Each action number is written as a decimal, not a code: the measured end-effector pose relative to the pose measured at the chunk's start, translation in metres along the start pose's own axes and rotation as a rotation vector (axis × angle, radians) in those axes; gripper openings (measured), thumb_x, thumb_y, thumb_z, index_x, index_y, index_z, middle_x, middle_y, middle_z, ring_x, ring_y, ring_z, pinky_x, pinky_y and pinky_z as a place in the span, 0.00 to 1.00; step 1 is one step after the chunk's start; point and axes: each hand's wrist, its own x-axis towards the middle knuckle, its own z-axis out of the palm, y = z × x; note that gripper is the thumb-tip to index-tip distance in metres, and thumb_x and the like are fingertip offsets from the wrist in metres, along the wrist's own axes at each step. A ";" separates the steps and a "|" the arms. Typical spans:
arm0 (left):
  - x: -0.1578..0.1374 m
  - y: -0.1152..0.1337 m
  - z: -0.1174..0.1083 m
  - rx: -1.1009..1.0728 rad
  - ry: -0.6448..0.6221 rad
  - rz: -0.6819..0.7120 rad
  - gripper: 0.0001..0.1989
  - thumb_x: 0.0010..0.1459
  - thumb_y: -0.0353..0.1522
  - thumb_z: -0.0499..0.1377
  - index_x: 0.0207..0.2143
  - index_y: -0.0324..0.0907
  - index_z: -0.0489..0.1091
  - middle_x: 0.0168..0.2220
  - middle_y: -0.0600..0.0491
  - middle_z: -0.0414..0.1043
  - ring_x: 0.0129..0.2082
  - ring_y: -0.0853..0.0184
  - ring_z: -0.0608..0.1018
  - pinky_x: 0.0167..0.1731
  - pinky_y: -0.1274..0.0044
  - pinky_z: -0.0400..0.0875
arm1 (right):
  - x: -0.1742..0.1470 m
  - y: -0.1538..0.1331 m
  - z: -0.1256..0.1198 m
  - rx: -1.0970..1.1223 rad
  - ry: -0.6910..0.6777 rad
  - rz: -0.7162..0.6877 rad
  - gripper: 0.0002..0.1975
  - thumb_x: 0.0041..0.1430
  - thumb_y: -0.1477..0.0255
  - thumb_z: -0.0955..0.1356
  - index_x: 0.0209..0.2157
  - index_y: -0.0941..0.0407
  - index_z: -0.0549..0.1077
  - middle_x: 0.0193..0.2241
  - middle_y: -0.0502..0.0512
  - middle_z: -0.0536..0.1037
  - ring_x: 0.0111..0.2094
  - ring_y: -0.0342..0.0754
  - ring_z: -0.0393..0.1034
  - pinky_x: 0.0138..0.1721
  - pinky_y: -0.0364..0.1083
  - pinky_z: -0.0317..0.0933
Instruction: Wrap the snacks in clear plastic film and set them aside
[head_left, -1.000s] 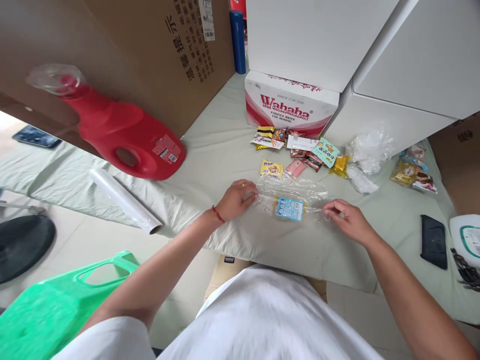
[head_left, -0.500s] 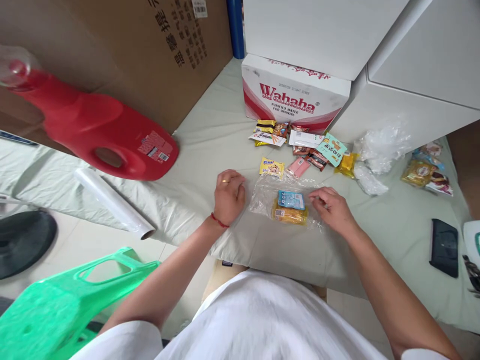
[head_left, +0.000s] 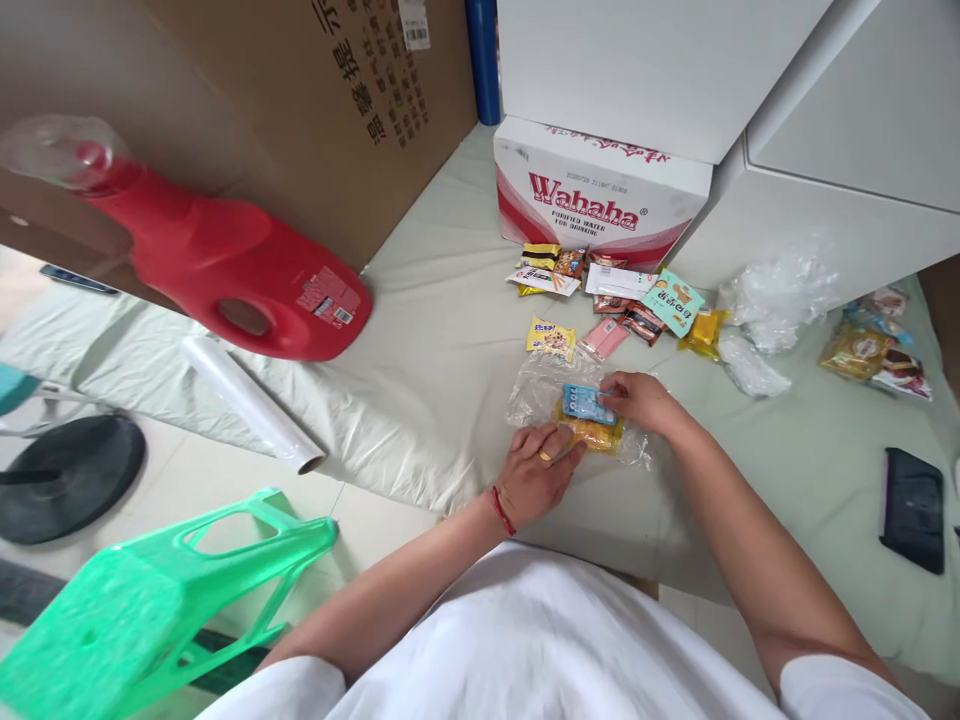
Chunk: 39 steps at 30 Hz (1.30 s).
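Observation:
A clear plastic zip bag (head_left: 529,395) lies flat on the pale green cloth. A blue snack packet (head_left: 581,402) and a yellow snack packet (head_left: 598,435) rest on or inside it; I cannot tell which. My right hand (head_left: 641,400) reaches in from the right, thumb and fingers closed at the right end of the blue packet. At the bag's near left edge, my left hand (head_left: 536,470) lies with fingers stretched out, their tips touching the yellow packet. Just beyond the bag are a yellow cookie packet (head_left: 551,338) and a pink packet (head_left: 604,338).
Several snack packets lie before a Wahaba-type water carton marked Wahaha (head_left: 600,205). Crumpled clear plastic (head_left: 780,290), bagged snacks (head_left: 855,350) and a black phone-like object (head_left: 913,510) are on the right. Leftward are a red jug (head_left: 300,290), a white roll (head_left: 251,405) and a green stool (head_left: 112,610).
My left hand has moved right, from beside the bag to the yellow packet. My right hand has shifted left onto the blue packet. The view has turned slightly.

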 end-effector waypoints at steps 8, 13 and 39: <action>-0.016 0.003 0.013 0.093 -0.070 -0.014 0.26 0.68 0.29 0.58 0.65 0.56 0.69 0.43 0.49 0.79 0.41 0.61 0.74 0.43 0.67 0.64 | 0.005 -0.007 0.004 -0.036 -0.010 -0.206 0.20 0.65 0.65 0.70 0.56 0.54 0.77 0.43 0.59 0.76 0.41 0.50 0.73 0.44 0.45 0.64; -0.011 0.004 0.015 0.162 -0.062 -0.049 0.26 0.70 0.33 0.57 0.68 0.50 0.65 0.38 0.48 0.78 0.38 0.60 0.73 0.39 0.67 0.64 | 0.009 -0.011 0.000 -0.091 -0.054 -0.185 0.14 0.59 0.63 0.75 0.44 0.55 0.81 0.42 0.60 0.76 0.48 0.56 0.70 0.48 0.47 0.64; -0.013 0.002 0.025 0.113 -0.247 -0.056 0.21 0.71 0.31 0.53 0.65 0.42 0.64 0.46 0.44 0.82 0.26 0.66 0.81 0.23 0.74 0.70 | -0.007 -0.018 0.007 -0.213 0.040 -0.186 0.25 0.58 0.59 0.76 0.53 0.55 0.74 0.50 0.64 0.76 0.51 0.61 0.68 0.49 0.52 0.63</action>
